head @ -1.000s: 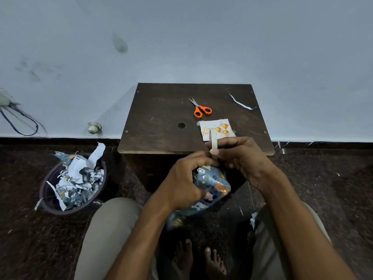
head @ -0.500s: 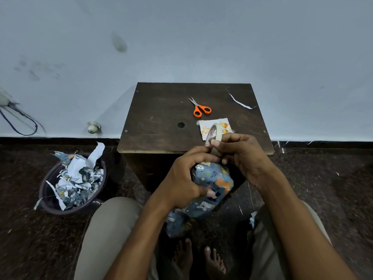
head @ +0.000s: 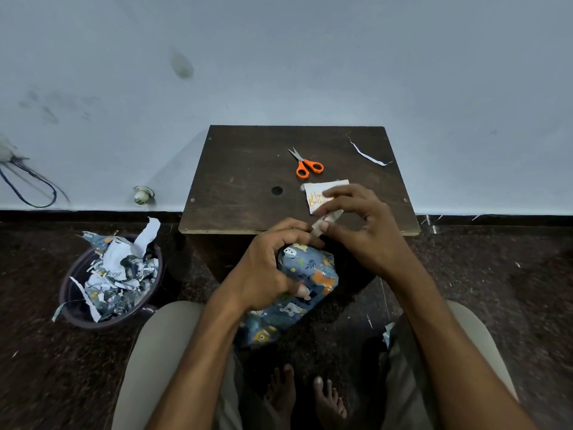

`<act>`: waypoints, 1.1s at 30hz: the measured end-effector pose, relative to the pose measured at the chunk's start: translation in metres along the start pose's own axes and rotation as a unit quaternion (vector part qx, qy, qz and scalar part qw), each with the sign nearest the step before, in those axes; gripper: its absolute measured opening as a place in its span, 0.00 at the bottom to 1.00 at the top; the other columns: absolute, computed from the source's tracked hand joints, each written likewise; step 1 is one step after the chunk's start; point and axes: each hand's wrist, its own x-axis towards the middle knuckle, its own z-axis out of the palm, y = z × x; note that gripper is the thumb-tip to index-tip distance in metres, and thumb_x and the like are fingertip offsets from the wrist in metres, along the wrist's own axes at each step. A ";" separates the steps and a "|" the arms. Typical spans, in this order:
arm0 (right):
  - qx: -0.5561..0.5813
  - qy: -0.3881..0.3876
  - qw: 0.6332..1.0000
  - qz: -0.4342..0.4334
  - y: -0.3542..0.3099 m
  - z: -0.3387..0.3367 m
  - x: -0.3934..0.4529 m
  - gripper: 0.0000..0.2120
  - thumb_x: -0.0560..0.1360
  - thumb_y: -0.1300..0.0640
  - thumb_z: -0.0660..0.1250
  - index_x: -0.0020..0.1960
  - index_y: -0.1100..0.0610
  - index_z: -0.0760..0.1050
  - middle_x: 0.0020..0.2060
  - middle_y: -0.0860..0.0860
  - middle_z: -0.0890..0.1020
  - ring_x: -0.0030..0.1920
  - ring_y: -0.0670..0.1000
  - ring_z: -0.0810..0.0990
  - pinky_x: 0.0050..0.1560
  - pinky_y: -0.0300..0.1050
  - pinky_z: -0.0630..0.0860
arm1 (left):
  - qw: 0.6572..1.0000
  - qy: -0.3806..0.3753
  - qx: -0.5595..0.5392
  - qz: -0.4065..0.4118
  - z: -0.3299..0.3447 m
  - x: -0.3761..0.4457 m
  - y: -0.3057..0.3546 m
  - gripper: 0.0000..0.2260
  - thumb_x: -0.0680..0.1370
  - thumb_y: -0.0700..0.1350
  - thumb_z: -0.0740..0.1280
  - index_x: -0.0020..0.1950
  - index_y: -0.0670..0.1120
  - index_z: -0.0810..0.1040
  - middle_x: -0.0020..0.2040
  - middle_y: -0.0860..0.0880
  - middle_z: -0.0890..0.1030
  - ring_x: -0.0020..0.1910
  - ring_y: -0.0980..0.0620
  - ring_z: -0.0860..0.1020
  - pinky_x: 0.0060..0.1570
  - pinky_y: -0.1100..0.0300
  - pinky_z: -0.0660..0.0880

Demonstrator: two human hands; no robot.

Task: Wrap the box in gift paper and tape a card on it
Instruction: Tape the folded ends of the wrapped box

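- Hands met just in front of the near edge of the dark wooden surface [head: 248, 169], above the seated person's knees.
- The left hand [head: 263, 274] was wrapped over the top of the wrapped box [head: 310, 274], its grip clamped on it, with the thumb pressed against the near side of the paper.
- The box was held off the surface, over the gap between the legs, tilted with its far end higher; its blue gift paper showed small printed animals and leaves.
- The right hand [head: 366, 231] sat just beside the left, thumb and forefinger pinched together on a pale roll of tape [head: 328, 219], the other fingers spread loosely.
- The tape reached down toward the left forefinger; whether it touched the paper I could not tell.
- A white card [head: 313, 197] with orange lettering lay flat on the surface, partly hidden behind the right fingers.
- Orange-handled scissors [head: 307, 166] lay closed beyond the card, near the middle of the surface.
- A thin white paper strip [head: 366, 155] lay toward the far right corner.
- A round hole [head: 277, 190] showed in the surface left of the card.
- On the floor to the left stood a dark bin [head: 74, 299] heaped with crumpled scraps of the same paper.
- Bare feet [head: 304, 395] rested on the dark floor below the box.
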 end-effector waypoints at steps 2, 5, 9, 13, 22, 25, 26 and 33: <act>0.031 -0.023 0.999 0.026 -0.002 0.001 0.000 0.04 0.71 0.53 0.73 0.44 0.52 0.85 0.45 0.44 0.85 0.51 0.46 0.81 0.56 0.53 0.76 | 1.000 0.000 -0.001 0.002 -0.004 -0.002 0.000 0.33 0.54 0.34 0.79 0.60 0.44 0.83 0.62 0.53 0.77 0.61 0.51 0.80 0.55 0.55 0.80; 0.058 -0.065 0.994 0.070 -0.002 0.000 0.000 0.04 0.75 0.60 0.73 0.42 0.55 0.85 0.39 0.47 0.85 0.44 0.46 0.82 0.48 0.48 0.77 | 1.000 0.005 0.008 0.009 -0.009 -0.002 0.001 0.32 0.54 0.34 0.79 0.59 0.45 0.84 0.60 0.54 0.78 0.60 0.50 0.80 0.56 0.56 0.79; 0.146 -0.129 0.975 0.107 -0.001 -0.002 0.001 0.08 0.73 0.56 0.68 0.44 0.58 0.84 0.35 0.54 0.85 0.38 0.50 0.81 0.47 0.48 0.77 | 1.000 0.008 -0.003 0.009 -0.011 -0.003 0.001 0.29 0.55 0.35 0.80 0.55 0.46 0.83 0.60 0.52 0.78 0.60 0.48 0.80 0.54 0.52 0.80; 0.223 -0.160 0.953 0.131 -0.001 -0.003 0.002 0.11 0.71 0.60 0.64 0.45 0.59 0.84 0.31 0.54 0.83 0.36 0.48 0.78 0.42 0.38 0.73 | 1.000 0.015 -0.013 0.011 -0.014 -0.004 -0.001 0.28 0.55 0.35 0.79 0.54 0.46 0.83 0.60 0.51 0.79 0.61 0.48 0.79 0.55 0.56 0.79; 0.297 -0.168 0.924 0.174 0.001 0.002 0.003 0.20 0.64 0.65 0.57 0.49 0.65 0.83 0.31 0.56 0.82 0.34 0.47 0.79 0.39 0.37 0.77 | 0.999 0.029 -0.044 0.010 -0.017 -0.005 -0.002 0.28 0.55 0.33 0.79 0.54 0.43 0.83 0.61 0.48 0.79 0.61 0.47 0.79 0.56 0.48 0.80; 0.312 -0.173 0.917 0.178 0.004 0.003 0.003 0.20 0.64 0.66 0.57 0.50 0.64 0.83 0.33 0.56 0.83 0.35 0.48 0.80 0.41 0.38 0.78 | 0.997 0.037 -0.067 0.014 -0.018 -0.004 -0.004 0.27 0.55 0.32 0.78 0.54 0.40 0.82 0.60 0.46 0.79 0.60 0.46 0.80 0.52 0.51 0.80; 0.324 -0.173 0.912 0.181 0.004 0.002 0.003 0.20 0.65 0.66 0.57 0.50 0.64 0.83 0.33 0.57 0.83 0.36 0.49 0.80 0.42 0.39 0.78 | 0.996 0.041 -0.083 0.013 -0.019 -0.004 -0.005 0.27 0.55 0.31 0.78 0.54 0.39 0.82 0.60 0.45 0.79 0.59 0.46 0.80 0.51 0.52 0.80; 0.337 -0.177 0.907 0.177 0.006 -0.004 0.002 0.14 0.79 0.69 0.61 0.49 0.61 0.85 0.37 0.58 0.84 0.41 0.50 0.81 0.50 0.41 0.77 | 0.988 0.053 -0.144 0.007 -0.024 -0.007 -0.002 0.26 0.57 0.29 0.76 0.54 0.38 0.80 0.58 0.49 0.81 0.55 0.49 0.82 0.47 0.51 0.82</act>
